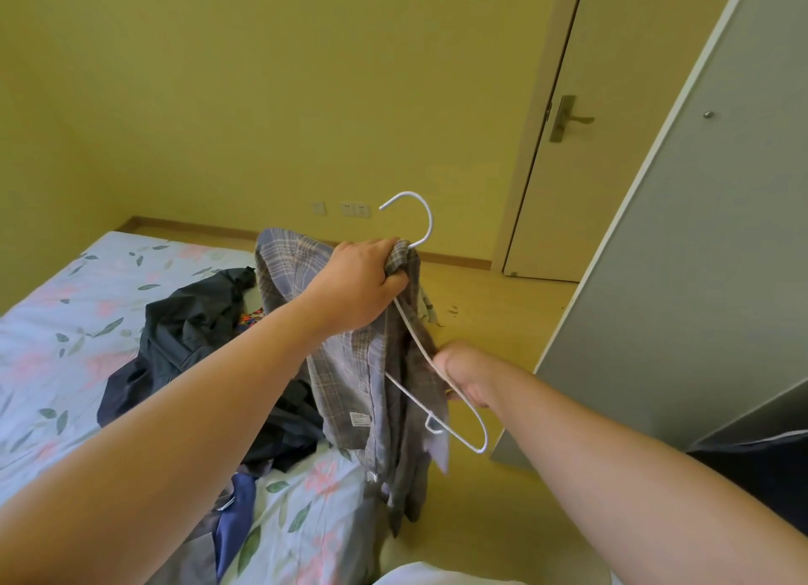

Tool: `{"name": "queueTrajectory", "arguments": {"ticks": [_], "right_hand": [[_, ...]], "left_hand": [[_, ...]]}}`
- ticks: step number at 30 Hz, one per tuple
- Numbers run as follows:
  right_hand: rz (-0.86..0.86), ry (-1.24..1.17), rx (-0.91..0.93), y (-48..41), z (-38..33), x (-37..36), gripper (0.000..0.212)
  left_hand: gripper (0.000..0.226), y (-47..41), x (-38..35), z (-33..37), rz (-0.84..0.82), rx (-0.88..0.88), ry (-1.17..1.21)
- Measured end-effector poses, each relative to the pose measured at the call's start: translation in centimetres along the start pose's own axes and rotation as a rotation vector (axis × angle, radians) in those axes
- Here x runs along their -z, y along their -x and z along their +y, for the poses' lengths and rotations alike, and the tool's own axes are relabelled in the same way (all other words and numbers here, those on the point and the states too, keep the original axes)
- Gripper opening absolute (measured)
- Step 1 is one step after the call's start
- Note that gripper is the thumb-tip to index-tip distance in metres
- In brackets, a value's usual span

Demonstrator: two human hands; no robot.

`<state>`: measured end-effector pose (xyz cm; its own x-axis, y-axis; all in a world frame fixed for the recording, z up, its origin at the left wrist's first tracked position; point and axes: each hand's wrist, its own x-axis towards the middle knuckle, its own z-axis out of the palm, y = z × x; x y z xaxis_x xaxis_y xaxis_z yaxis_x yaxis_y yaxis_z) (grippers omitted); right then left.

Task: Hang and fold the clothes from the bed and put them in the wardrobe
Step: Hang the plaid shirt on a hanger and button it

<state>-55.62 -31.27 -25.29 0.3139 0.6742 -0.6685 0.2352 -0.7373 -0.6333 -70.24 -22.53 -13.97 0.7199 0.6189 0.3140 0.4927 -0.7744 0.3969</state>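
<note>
A grey plaid shirt hangs in the air over the corner of the bed. My left hand grips its bunched collar together with the neck of a white wire hanger, whose hook points up. My right hand holds the hanger's lower arm and the shirt cloth beside it. On the flowered sheet behind lie a dark jacket and a blue garment.
The grey wardrobe door stands open at the right, close to my right arm. A closed room door with a lever handle is behind it. Yellow floor lies between bed and wardrobe.
</note>
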Motion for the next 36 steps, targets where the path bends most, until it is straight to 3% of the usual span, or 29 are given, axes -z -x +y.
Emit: {"name": "queueTrajectory", "arguments": {"ticks": [2, 5, 7, 9, 11, 14, 18, 23, 29, 33, 36], "right_hand": [[0.140, 0.038, 0.135, 0.0, 0.0, 1.4, 0.019], [0.334, 0.253, 0.318, 0.2, -0.6, 4.2, 0.033], [0.326, 0.313, 0.392, 0.5, -1.1, 6.0, 0.041], [0.212, 0.361, 0.424, 1.2, -1.3, 7.4, 0.053], [0.165, 0.621, 0.408, 1.7, -1.5, 8.5, 0.064], [0.287, 0.870, 0.328, 1.4, -1.7, 9.0, 0.030], [0.352, 0.717, 0.261, 1.6, -1.7, 9.1, 0.050], [0.455, 0.542, 0.296, 1.9, -3.0, 9.0, 0.058], [0.376, 0.381, 0.194, 2.7, -5.7, 8.2, 0.058], [0.361, 0.031, 0.181, 3.1, -6.9, 7.6, 0.049], [0.188, -0.392, 0.160, 4.1, -8.1, 7.0, 0.027]], "left_hand": [[0.040, 0.1, 0.4, -1.0, 0.011, 0.013, -0.067], [0.028, 0.2, 0.5, -2.8, -0.015, 0.045, -0.219], [0.017, 0.3, 0.6, -4.1, -0.015, 0.071, -0.285], [0.012, 0.3, 0.9, -5.1, 0.013, 0.092, -0.322], [0.007, 0.2, 1.1, -5.8, 0.045, 0.122, -0.348], [0.014, 0.0, 0.9, -6.0, 0.068, 0.150, -0.345], [0.009, 0.2, 0.4, -5.9, 0.117, 0.235, -0.265], [0.012, 0.4, -0.1, -5.5, 0.095, 0.231, -0.245], [0.017, 0.5, -0.8, -4.8, 0.098, 0.177, -0.234], [0.010, 0.7, -1.3, -4.3, 0.047, 0.108, -0.233], [0.010, 0.7, -2.0, -3.8, 0.012, 0.069, -0.235]]}}
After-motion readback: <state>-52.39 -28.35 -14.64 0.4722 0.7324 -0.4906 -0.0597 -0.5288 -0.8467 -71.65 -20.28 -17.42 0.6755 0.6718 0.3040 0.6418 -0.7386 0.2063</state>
